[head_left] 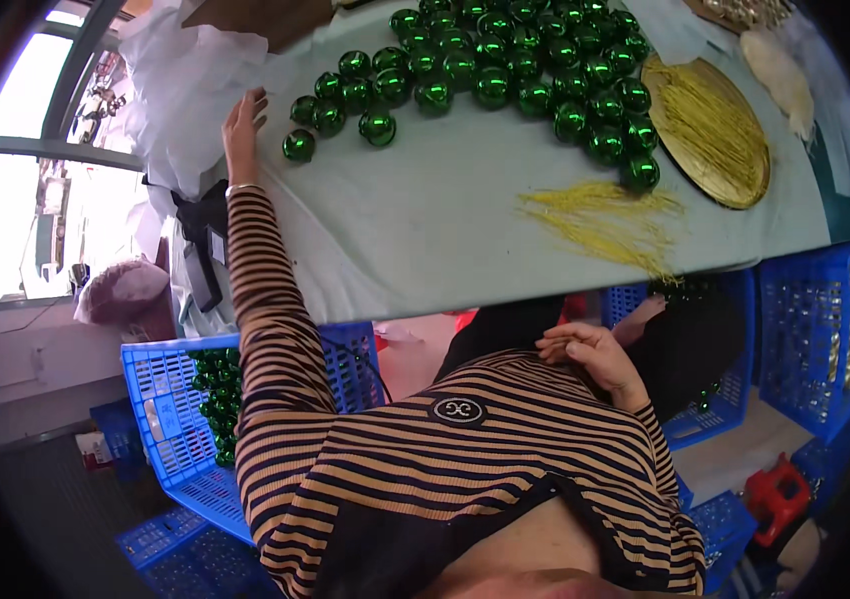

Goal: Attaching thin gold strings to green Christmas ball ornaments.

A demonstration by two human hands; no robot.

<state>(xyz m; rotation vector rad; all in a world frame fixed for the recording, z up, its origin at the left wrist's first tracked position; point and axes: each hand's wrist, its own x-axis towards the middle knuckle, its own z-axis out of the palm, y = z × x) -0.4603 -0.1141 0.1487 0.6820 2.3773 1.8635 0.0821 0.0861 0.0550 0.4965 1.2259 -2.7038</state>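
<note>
My left hand [241, 138] reaches over the left part of the table, its fingers stretched out and slightly bent with nothing seen in them. Beside it on the left lies crumpled white plastic sheeting [170, 100]; whether they touch I cannot tell. Just to its right, a shiny green ball ornament [298, 146] sits at the edge of a large spread of green ball ornaments [492, 88]. My right hand [597, 359] rests in front of my belly, below the table edge, fingers loosely extended and empty. Yellow strings [605, 222] lie on the cloth beyond it.
A round golden tray [760, 185] with more yellow strings stands at the table's right. The pale cloth [425, 220] covers the table. Blue crates [160, 439] with green balls flank me; another blue crate [825, 329] is at right. A red plastic object [777, 497] sits low right.
</note>
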